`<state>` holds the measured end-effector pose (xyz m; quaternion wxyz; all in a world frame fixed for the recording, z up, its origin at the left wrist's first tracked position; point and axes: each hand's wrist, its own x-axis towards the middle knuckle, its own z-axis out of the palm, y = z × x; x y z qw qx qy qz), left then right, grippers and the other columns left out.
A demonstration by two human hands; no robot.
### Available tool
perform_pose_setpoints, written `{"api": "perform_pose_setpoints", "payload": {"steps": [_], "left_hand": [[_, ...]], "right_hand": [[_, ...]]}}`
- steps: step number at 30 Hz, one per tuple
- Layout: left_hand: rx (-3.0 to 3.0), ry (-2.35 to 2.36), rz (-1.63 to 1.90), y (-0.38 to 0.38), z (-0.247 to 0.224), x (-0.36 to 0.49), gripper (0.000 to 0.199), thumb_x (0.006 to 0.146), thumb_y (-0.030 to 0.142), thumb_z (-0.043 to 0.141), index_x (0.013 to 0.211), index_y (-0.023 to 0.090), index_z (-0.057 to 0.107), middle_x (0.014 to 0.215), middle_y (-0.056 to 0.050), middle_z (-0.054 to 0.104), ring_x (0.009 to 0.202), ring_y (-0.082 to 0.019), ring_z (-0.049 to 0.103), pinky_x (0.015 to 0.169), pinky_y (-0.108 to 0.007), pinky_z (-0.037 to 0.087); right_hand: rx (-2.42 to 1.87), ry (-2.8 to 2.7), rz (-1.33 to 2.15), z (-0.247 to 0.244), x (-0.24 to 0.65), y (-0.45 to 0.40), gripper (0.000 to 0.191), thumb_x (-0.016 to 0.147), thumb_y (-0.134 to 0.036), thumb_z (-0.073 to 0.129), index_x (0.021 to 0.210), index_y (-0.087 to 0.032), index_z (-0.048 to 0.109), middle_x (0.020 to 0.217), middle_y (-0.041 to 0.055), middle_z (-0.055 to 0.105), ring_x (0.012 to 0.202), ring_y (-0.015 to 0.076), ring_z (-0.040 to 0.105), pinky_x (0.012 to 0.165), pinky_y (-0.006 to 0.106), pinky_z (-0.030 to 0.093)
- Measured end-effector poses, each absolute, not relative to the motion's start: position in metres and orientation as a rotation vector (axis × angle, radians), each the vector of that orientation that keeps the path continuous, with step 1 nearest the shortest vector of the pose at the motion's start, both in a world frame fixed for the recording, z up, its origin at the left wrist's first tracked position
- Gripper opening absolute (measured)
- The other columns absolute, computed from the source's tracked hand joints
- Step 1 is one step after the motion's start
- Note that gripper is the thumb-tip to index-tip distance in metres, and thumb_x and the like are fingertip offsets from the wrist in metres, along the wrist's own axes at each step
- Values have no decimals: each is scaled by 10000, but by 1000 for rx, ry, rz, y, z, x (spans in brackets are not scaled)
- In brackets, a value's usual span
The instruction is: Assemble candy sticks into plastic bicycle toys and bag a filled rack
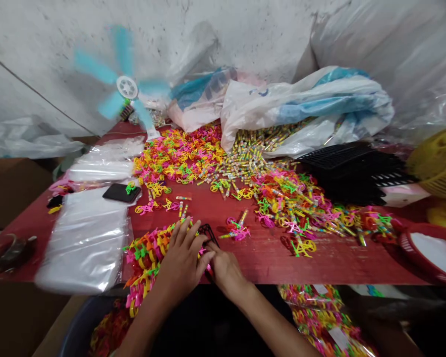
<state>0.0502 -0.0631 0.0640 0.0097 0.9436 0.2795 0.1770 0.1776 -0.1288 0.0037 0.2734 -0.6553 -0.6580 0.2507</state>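
Observation:
My left hand (184, 255) lies over the right part of a dense row of pink, green, orange and yellow plastic pieces (144, 263) at the table's front edge, its fingers pointing away from me. Beside it, my right hand (223, 267) is closed at the end of a black plastic rack (208, 233); the fingertips are hidden. The rack's far end shows beyond both hands. To the right of the rack sits a small group of pink and yellow pieces (238, 229) with a printed tube.
Colourful pieces (186, 153) and printed tubes (252, 148) are heaped across the red table (208, 203). Clear bags (85, 238) and a black phone (121, 193) lie left. Black racks (349, 168) and a red basket (409, 243) stand right. A blue fan (127, 88) spins behind.

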Motion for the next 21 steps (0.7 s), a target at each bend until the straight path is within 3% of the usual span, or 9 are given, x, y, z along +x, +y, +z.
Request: {"api": "perform_pose_setpoints", "payload": {"steps": [3, 9, 14, 21], "left_hand": [[2975, 907, 524, -63, 65, 51, 292, 939, 355, 437, 1002, 171, 656, 1343, -128, 555, 1367, -319, 354, 1107, -559, 337], [2979, 920, 480, -65, 66, 51, 336, 945, 358, 419, 1083, 165, 657, 1356, -125, 550, 1374, -314, 345, 1117, -552, 324], [2951, 946, 515, -64, 67, 50, 356, 951, 345, 407, 1178, 158, 608, 1338, -127, 566, 1360, -312, 371, 1099, -571, 337], [2920, 926, 572, -58, 63, 46, 360, 981, 296, 323, 1194, 155, 577, 1317, -95, 593, 1356, -272, 394, 1100, -529, 369]], "right_hand": [[-1710, -1861, 683, 8, 187, -120, 287, 844, -62, 466, 1048, -170, 638, 1072, 88, 670, 873, 175, 659, 685, 225, 451], [-1582, -1952, 613, 0, 194, -116, 328, 836, -51, 444, 1088, -165, 619, 1133, 108, 655, 917, 187, 651, 693, 236, 452], [-1663, -1894, 582, -6, 188, -121, 307, 796, -18, 451, 976, -167, 651, 949, 79, 679, 784, 164, 646, 664, 228, 461], [-1500, -1617, 564, -16, 192, -142, 374, 874, -78, 429, 1183, -203, 599, 1049, 95, 620, 932, 175, 632, 805, 285, 507]]}}
